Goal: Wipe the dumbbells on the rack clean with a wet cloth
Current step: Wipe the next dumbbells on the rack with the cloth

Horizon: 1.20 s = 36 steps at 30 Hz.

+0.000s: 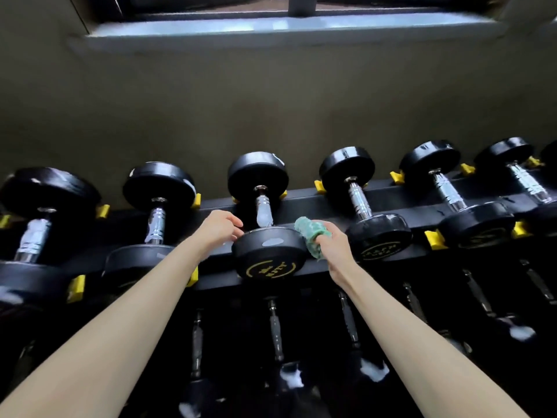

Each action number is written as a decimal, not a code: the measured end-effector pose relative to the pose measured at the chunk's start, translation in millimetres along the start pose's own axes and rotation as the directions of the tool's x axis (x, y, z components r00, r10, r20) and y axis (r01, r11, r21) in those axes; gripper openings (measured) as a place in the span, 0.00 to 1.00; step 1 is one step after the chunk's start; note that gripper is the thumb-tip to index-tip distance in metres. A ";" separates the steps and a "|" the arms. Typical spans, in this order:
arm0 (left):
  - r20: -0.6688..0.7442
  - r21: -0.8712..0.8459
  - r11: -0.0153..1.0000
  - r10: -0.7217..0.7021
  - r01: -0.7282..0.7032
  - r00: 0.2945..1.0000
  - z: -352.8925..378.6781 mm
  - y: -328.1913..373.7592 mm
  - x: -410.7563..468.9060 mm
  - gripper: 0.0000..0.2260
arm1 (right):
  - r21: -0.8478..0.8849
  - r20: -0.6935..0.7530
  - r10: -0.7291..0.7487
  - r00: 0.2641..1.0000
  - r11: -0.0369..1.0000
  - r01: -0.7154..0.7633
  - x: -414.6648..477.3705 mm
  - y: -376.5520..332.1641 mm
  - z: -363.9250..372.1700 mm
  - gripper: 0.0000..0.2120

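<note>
My two bare arms reach out from the bottom of the view toward the rack. My right hand [331, 247] is closed tight around the green cloth [310, 236], which is bunched up into a wad. Part of the wad sticks out past my fingers, so the soft part meets the metal and not my skin.

Just left of the cloth is the dumbbell [268, 254] I am working on. The cloth touches the right side of its near round end. My left hand [218, 226] is on the other side of that end. Its fingers are bent a little and the tips rest on the rim, not wrapped around anything. I think it sits there to stop the dumbbell from rolling while I rub.

The dumbbell has two fat black ends and a shiny silver handle [263, 211]. The near end has a yellow ring with letters on its face. There is a pale patch on top. It may be wet or just shine; I cannot tell.

Below my hands hangs a lower row of dumbbells [275, 327], dark and blurry. The black rack [304, 199] holds each dumbbell in yellow holders [434, 238] so none can slide. More dumbbells sit to both sides of my hands, each apart from the next.

Past the cloth is a plain dull wall [271, 110], and high above it a bright window ledge [271, 28].
</note>
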<state>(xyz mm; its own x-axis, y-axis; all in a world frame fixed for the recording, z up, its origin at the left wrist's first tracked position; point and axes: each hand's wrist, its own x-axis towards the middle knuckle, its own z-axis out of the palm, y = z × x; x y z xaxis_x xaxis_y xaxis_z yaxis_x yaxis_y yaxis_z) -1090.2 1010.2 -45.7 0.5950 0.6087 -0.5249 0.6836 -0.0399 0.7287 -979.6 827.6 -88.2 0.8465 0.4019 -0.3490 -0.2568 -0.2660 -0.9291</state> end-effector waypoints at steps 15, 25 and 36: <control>0.097 -0.292 0.954 0.098 -0.065 0.990 -7.7 -36.9 -20.7 0.25 | -0.362 0.008 -0.407 0.914 0.850 0.382 -59.4 -17.8 54.6 0.20; 0.015 -0.411 0.909 0.081 -0.068 0.997 -16.7 -35.7 -28.0 0.26 | -0.425 0.207 -0.473 0.857 0.745 0.514 -81.7 -15.5 81.8 0.18; 0.045 -0.441 0.886 0.185 -0.147 0.982 -35.3 3.6 -54.5 0.14 | 0.611 0.292 0.072 0.954 0.753 -0.244 -80.7 -63.3 42.2 0.12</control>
<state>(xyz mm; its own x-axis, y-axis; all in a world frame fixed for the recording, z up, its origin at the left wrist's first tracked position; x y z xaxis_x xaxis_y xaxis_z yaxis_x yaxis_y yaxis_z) -1135.1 1004.9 1.1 0.7294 0.5547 -0.4004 0.3321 0.2247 0.9161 -1051.3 849.0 -6.4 0.6525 0.6204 -0.4352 -0.6850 0.2374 -0.6888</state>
